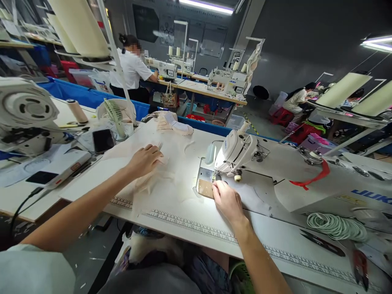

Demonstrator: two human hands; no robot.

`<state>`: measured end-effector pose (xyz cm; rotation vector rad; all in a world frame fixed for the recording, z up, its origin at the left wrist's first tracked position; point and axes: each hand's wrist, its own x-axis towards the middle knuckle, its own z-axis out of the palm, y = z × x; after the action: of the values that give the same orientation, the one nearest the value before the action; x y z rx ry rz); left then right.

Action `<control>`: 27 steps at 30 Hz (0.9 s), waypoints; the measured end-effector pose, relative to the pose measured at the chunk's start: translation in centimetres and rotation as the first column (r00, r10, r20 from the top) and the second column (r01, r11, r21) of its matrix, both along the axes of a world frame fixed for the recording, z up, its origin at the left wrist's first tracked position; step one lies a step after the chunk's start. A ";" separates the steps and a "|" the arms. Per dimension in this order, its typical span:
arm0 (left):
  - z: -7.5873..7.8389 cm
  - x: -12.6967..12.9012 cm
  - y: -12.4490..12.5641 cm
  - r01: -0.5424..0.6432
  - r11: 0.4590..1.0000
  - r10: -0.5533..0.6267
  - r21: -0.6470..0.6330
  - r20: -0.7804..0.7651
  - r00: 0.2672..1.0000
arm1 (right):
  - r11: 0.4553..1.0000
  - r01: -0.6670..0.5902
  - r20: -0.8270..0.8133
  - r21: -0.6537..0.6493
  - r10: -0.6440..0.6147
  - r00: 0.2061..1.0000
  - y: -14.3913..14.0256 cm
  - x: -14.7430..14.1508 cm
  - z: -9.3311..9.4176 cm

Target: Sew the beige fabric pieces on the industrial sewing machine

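Fabric (150,179), thin and pale, lies on the white table (183,228) under the left hand (143,160), whose fingers rest flat and spread. Right hand (226,200) presses loosely curled fingertips beside the sewing machine (241,151) needle plate. Other workers sit at distant tables.

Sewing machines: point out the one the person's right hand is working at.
The white sewing machine nearest the camera; the right hand rests by its lit needle plate. The other machines stand on far tables.
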<state>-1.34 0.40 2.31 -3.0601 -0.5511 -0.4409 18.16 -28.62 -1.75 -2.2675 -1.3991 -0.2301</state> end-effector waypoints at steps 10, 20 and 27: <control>0.8 0.9 1.5 -0.070 0.933 0.196 -0.352 0.335 0.921 | 0.993 -0.094 -0.168 -0.075 0.080 0.982 -1.1 -4.1 2.3; 4.7 -3.0 -5.3 0.064 0.863 0.022 -0.501 0.164 0.986 | 0.985 0.045 -0.077 -0.166 -0.058 0.995 0.2 -2.2 3.0; 1.5 -0.1 -10.0 0.195 0.770 -0.230 -0.607 0.021 0.973 | 0.968 -0.205 0.210 -0.146 0.233 0.949 -2.6 -4.5 2.2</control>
<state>-1.43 -9.62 3.84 -3.7704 -0.3993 -0.1985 13.61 -31.24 0.43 -2.2115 -1.8157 -0.3468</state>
